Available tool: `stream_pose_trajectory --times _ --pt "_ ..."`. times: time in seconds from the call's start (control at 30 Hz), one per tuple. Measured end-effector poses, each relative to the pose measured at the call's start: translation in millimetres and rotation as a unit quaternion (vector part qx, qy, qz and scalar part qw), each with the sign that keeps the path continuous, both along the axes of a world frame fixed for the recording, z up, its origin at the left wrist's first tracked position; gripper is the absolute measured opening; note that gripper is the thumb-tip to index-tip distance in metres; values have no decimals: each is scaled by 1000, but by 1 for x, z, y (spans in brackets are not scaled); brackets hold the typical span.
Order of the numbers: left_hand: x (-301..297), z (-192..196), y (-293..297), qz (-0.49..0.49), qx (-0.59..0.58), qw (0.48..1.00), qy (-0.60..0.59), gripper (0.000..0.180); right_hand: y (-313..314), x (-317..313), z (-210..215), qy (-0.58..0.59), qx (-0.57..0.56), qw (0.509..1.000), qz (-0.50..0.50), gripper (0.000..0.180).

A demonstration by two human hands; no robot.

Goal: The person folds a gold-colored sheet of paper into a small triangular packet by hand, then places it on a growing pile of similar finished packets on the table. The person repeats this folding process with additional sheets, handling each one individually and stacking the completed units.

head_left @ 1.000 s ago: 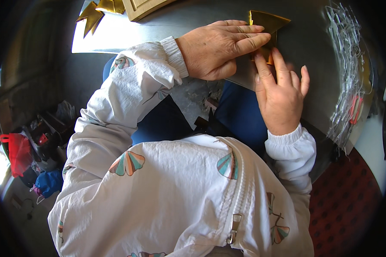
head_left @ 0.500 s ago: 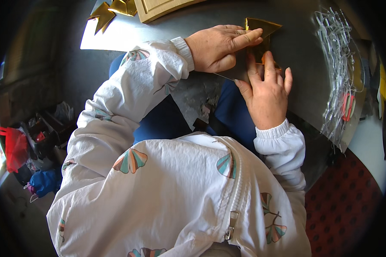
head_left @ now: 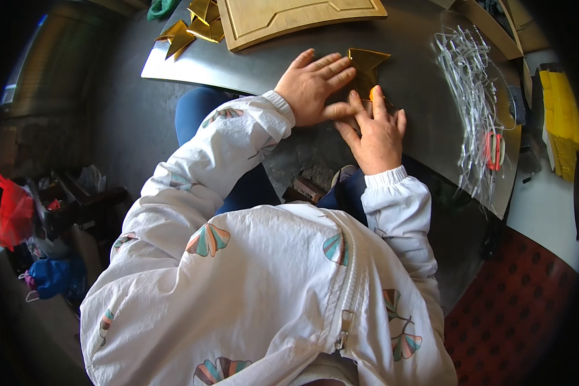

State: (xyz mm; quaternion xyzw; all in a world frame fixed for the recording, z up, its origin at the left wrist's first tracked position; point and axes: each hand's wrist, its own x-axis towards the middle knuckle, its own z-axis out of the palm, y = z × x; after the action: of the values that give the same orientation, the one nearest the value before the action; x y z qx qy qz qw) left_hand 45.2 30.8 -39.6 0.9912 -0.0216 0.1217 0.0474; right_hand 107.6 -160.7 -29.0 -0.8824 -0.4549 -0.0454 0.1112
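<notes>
A piece of shiny gold foil paper (head_left: 368, 62) with a pointed, folded corner lies on the dark metal table. Flat beside its left edge is my left hand (head_left: 315, 89), fingers stretched out and fingertips at the foil. My right hand (head_left: 374, 138) comes from below, fingers spread, with its fingertips on the foil's lower part. That lower part is partly covered by the fingers. The thumb of my left hand reaches close to the fingers of my right hand.
Folded gold foil pieces (head_left: 202, 24) lie at the far left, next to a wooden board (head_left: 302, 22). On the right is a bundle of silvery strips (head_left: 460, 96) with red-handled scissors (head_left: 494, 151). Yellow sheets (head_left: 563, 122) sit farther right.
The view has shifted, so the board and foil pieces show more fully. My left hand has spread its fingers and drawn back from over the foil. My right fingertips stay on the foil.
</notes>
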Motion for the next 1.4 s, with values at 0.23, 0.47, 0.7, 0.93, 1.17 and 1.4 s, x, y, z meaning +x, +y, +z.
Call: stream_pose_trajectory --times 0.23,0.47,0.7,0.93,1.17,1.4 --pt "27 1 -4 163 -188 967 -49 52 3 -4 -2 4 18 1000 -5 57" --pt "69 5 -9 277 -376 882 -63 47 1 -3 -6 29 58 998 -14 47" --pt "65 20 -16 150 -762 622 -96 21 -2 14 -3 94 405 910 -9 34" --pt "26 46 -39 78 -817 564 -92 14 -16 13 19 254 425 867 -65 30" --pt "-2 59 -46 81 -859 500 -81 16 -17 -12 39 115 410 904 -32 28" --pt "-22 70 -35 104 -878 468 -2 11 -9 -11 34 161 373 914 17 32"
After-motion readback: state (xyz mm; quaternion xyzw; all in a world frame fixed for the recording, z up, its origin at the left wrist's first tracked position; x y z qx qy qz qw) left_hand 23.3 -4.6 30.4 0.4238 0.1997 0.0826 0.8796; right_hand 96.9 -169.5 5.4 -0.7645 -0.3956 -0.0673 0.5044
